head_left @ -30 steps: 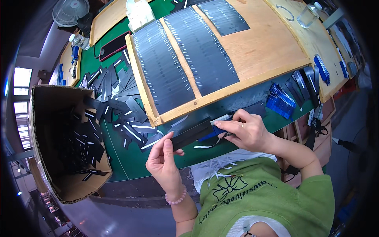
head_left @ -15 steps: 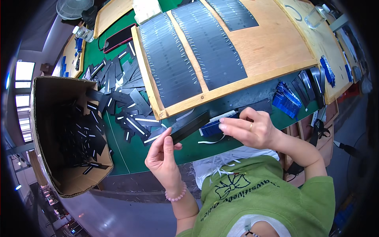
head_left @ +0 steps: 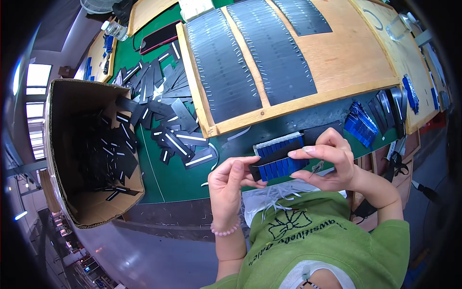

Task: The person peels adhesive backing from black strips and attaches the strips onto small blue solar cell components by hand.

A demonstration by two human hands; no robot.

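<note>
The black strip [head_left: 276, 155] is located above the near edge of the green table [head_left: 154, 178], in front of the wooden tray [head_left: 288, 108]. The left hand [head_left: 225, 185] is nearly closed, with thumb and fingers pinching the strip's left end. The right hand [head_left: 337, 166] has its thumb and forefinger parted at the opposite end; whether it grips the strip cannot be told. Progress, as judged from the layout: two long columns of overlapping strips are laid in the tray, and a third column [head_left: 303, 18] ends well short of them. Loose strips [head_left: 166, 113] lie piled beside the tray, with more in the cardboard box [head_left: 65, 130]. The blue pieces [head_left: 281, 168] show above and below the held strip; whether they form one bundle is hidden. The third column's far end is cut off by the frame.
</note>
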